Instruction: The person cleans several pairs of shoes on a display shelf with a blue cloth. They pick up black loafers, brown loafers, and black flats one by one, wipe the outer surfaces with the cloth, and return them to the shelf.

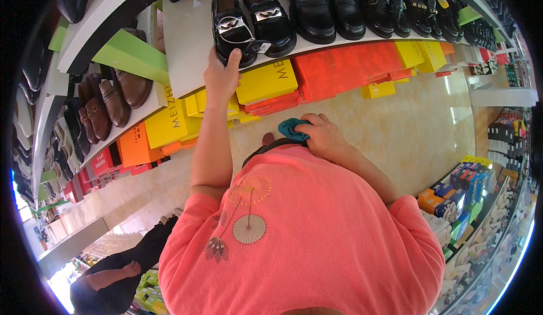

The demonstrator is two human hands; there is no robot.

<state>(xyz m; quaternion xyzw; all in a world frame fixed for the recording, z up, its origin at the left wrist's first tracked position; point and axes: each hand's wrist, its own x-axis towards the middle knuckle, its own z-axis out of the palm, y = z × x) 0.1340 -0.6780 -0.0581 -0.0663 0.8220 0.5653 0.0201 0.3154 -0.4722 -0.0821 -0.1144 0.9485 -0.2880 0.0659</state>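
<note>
My left hand (223,75) grips the toe of a glossy black loafer (225,18), thumb on top and fingers around the side. This loafer has a silver metal ornament across its vamp, and a small tag (263,47) hangs by its toe. Its matching black loafer (269,16) stands just to the right on the white display shelf (185,45). Close to my waist, my right hand (324,133) holds a bunched teal cloth (293,129). Whether the gripped loafer's heel rests on the shelf is hard to tell.
More black loafers (314,11) line the shelf to the right. Beneath it are yellow shoeboxes (266,81) and red boxes (343,69). Brown shoes (99,115) stand on a lower left shelf. Behind at lower left is another person (123,268); boxed goods (456,192) sit at right.
</note>
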